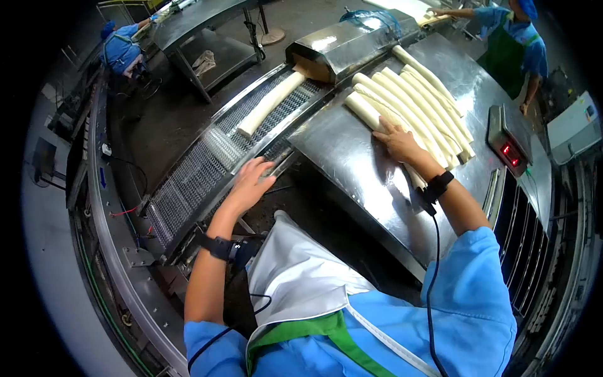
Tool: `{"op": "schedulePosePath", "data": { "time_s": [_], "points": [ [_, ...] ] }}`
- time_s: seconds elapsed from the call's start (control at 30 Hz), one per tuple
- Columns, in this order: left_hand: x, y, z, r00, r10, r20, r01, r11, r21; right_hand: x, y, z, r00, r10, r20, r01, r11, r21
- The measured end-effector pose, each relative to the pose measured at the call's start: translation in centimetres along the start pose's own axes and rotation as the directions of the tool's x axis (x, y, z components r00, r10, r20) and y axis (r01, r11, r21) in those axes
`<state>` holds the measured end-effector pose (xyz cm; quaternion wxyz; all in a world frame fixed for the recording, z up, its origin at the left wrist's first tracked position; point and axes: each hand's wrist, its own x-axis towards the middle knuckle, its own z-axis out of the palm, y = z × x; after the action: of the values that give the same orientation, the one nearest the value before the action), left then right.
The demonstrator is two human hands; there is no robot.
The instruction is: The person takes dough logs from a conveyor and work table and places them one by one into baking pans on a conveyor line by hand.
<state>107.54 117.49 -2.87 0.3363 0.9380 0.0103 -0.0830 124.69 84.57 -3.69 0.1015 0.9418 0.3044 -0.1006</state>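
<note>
Several pale rolls lie on the table, right hand splayed over the leftmost roll; left hand, fingers parted, holding nothing, beside the conveyor.

Factory workspace, mesh conveyor, steel table, digital scale

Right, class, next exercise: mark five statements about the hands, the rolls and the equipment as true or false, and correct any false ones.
1. The right hand is at the rolls on the metal table. True.
2. The left hand grips a roll. False: it holds no roll and is by the near edge of the mesh conveyor.
3. A single pale roll is visible on the mesh conveyor. True.
4. The display on the scale is dark. False: it glows red.
5. The rolls on the table lie roughly side by side. True.
</note>
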Motion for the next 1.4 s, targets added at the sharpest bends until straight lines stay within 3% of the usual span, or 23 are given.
{"op": "schedulePosePath", "data": {
  "time_s": [0.07,0.13,0.23,0.4,0.57,0.6,0.63,0.7,0.77,0.83,0.9,0.93,1.07,1.1,1.17,1.23,1.3,1.33,1.37,1.4],
  "points": [
    [-1.5,-1.4,-0.3,0.998,-0.044,-0.045,0.046,0.998,0.038,1.2,1.5,0.4,0.994,-0.071,0.089,0.055,0.985,0.166],
    [-3.3,-3.4,0.1,0.960,-0.098,-0.264,0.139,0.980,0.143,1.3,1.6,0.1,0.992,-0.065,0.107,0.046,0.984,0.173],
    [-5.6,-6.0,0.6,0.893,-0.194,-0.406,0.295,0.934,0.203,1.6,1.4,0.1,0.990,-0.075,0.121,0.053,0.983,0.178],
    [-7.7,-8.4,0.8,0.816,-0.244,-0.524,0.401,0.892,0.209,1.8,1.4,-0.1,0.988,-0.071,0.139,0.044,0.981,0.189],
    [-6.3,-9.5,-0.1,0.804,-0.207,-0.558,0.374,0.905,0.202,1.3,2.4,-1.6,0.990,-0.063,0.129,0.040,0.983,0.177],
    [-6.1,-10.1,-0.3,0.811,-0.179,-0.556,0.339,0.919,0.199,1.0,3.3,-3.1,0.998,-0.024,0.058,-0.012,0.837,0.547],
    [-6.0,-10.5,-0.4,0.815,-0.160,-0.557,0.314,0.930,0.192,1.3,4.6,-4.0,0.999,0.034,-0.006,-0.014,0.557,0.830],
    [-6.1,-11.1,-0.8,0.823,-0.165,-0.543,0.324,0.922,0.210,4.7,12.8,0.6,0.911,0.277,-0.306,0.045,0.671,0.740],
    [-6.6,-11.1,-1.0,0.820,-0.184,-0.543,0.352,0.909,0.223,4.7,18.4,2.6,0.723,0.415,-0.552,-0.152,0.875,0.460],
    [-7.5,-10.6,-1.4,0.804,-0.246,-0.541,0.386,0.908,0.162,3.3,21.5,0.9,0.757,0.652,-0.041,-0.508,0.628,0.590],
    [-8.6,-9.7,-1.7,0.784,-0.283,-0.553,0.404,0.909,0.107,3.1,26.4,4.0,0.681,0.728,0.080,-0.511,0.394,0.764],
    [-9.4,-9.8,-1.9,0.777,-0.293,-0.557,0.411,0.906,0.096,2.9,27.8,4.9,0.699,0.711,0.075,-0.499,0.410,0.763],
    [-13.3,-10.0,-2.7,0.735,-0.330,-0.593,0.459,0.885,0.077,1.7,30.9,8.3,0.753,0.657,0.045,-0.258,0.231,0.938],
    [-14.2,-9.6,-2.9,0.717,-0.361,-0.596,0.483,0.874,0.052,3.4,34.8,9.4,0.822,0.552,0.140,-0.505,0.593,0.627],
    [-15.6,-8.8,-3.4,0.687,-0.411,-0.599,0.541,0.840,0.045,3.9,33.6,8.7,0.755,0.649,0.094,-0.558,0.560,0.613],
    [-16.0,-7.8,-3.7,0.637,-0.466,-0.614,0.577,0.816,-0.020,4.8,34.9,8.8,0.870,0.485,0.086,-0.461,0.741,0.489],
    [-16.2,-9.9,-3.4,0.654,-0.370,-0.660,0.543,0.837,0.069,4.7,30.0,5.8,0.703,0.711,0.028,-0.578,0.548,0.604],
    [-15.5,-10.5,-3.3,0.673,-0.322,-0.666,0.505,0.858,0.095,5.0,30.9,6.0,0.744,0.667,0.035,-0.496,0.518,0.697],
    [-14.9,-11.0,-3.5,0.684,-0.277,-0.675,0.478,0.869,0.127,6.3,35.7,10.3,0.914,0.110,-0.390,-0.027,0.977,0.211],
    [-14.0,-11.5,-3.5,0.673,-0.257,-0.693,0.502,0.848,0.173,5.6,31.5,4.5,0.956,0.246,-0.160,-0.221,0.963,0.157]
  ]
}}
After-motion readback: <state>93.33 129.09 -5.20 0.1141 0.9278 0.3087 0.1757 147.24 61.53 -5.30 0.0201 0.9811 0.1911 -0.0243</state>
